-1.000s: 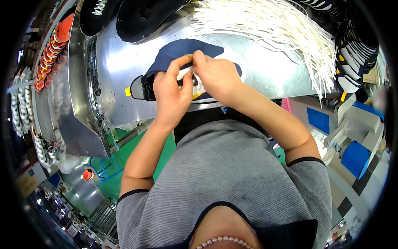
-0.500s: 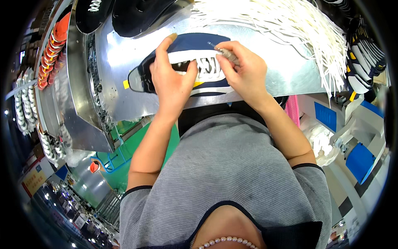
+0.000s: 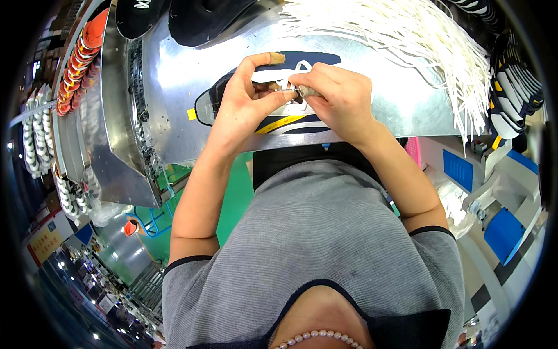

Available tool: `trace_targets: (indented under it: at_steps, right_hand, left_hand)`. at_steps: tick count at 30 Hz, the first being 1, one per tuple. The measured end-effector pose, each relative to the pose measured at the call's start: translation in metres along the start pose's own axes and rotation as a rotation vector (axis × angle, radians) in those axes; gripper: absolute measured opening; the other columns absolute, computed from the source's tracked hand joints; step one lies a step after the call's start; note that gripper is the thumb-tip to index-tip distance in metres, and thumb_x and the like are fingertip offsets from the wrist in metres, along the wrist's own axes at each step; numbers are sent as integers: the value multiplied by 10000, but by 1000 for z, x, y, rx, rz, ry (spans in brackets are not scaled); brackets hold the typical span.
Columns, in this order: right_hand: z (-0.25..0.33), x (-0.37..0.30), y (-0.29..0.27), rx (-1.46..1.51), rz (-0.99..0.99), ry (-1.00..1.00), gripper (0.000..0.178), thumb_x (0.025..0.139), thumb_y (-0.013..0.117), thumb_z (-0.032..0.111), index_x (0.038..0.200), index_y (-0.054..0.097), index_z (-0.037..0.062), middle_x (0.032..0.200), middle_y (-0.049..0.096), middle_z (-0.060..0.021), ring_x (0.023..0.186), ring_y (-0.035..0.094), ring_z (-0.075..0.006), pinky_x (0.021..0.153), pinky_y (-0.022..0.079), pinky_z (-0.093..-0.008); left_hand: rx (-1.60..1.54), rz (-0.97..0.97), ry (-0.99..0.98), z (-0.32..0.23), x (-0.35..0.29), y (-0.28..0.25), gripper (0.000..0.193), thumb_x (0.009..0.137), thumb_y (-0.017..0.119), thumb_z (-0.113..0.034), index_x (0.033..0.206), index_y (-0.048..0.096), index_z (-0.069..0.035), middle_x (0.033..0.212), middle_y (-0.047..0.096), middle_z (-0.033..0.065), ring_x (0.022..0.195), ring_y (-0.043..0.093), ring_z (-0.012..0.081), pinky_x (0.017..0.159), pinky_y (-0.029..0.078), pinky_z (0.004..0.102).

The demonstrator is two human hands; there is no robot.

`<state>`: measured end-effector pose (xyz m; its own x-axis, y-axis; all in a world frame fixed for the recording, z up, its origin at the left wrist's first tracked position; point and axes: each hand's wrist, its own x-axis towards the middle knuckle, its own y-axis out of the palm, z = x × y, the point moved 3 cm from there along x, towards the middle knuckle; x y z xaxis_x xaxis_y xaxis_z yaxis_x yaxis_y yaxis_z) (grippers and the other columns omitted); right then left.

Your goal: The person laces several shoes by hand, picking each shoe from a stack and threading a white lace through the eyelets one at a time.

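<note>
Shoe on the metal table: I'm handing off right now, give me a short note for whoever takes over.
Left hand: grips the dark blue shoe at its middle, thumb and fingers pinched at the lace area.
Right hand: pinches a white lace end at the shoe's top.
Shoe lies on its side on the metal table, close to the body. A pile of loose white laces lies to the right; dark shoes sit at the far edge.
Done: lace partly on the shoe.
Left: how many eyelets remain cannot be seen; the hands hide them.

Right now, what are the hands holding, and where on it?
Both hold a dark blue shoe on the metal table. The left hand grips its upper; the right hand pinches a white lace there.
</note>
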<state>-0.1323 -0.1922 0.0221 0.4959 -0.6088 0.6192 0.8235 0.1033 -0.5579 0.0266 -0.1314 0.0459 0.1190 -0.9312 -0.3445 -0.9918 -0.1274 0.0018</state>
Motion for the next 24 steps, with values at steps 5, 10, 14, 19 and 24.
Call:
trace_targets:
  at_steps: [5,10,14,19,24]
  right_hand:
    - [-2,-2,-6,29,30,-35,302,648,730,35,931,703,138,702,575,-2,580,593,-180,490,450,-302]
    - [-1,-6,-2,37,-17,-82,263,700,745,13,941,716,113,688,562,-18,562,572,-199,482,425,-309]
    - [7,-1,-19,389,34,141,163,749,752,34,889,720,110,688,579,-12,557,561,-184,482,394,-280]
    - [53,-15,-30,438,15,-3,229,697,748,87,903,712,180,773,651,5,598,622,-190,536,489,-315]
    - [13,-31,-42,672,135,744,237,838,776,123,1064,734,64,828,710,-55,644,600,-85,574,474,-234]
  left_hand:
    - [-26,-8,8,3,1,3,537,821,731,12,1312,516,-17,997,651,71,944,622,119,869,500,254]
    - [52,8,-4,2,-1,4,491,869,687,-7,1325,505,-7,1059,655,84,933,632,122,870,502,251]
    - [-49,-32,52,1,0,6,442,980,617,-164,1370,470,-15,1074,677,121,935,650,146,845,516,274]
    - [-50,-35,-24,4,28,5,477,995,607,-228,1381,426,-15,987,681,137,965,633,168,896,488,305]
    - [323,-95,90,-15,12,5,484,1001,590,-247,1379,405,-7,1028,696,189,1000,669,239,890,503,336]
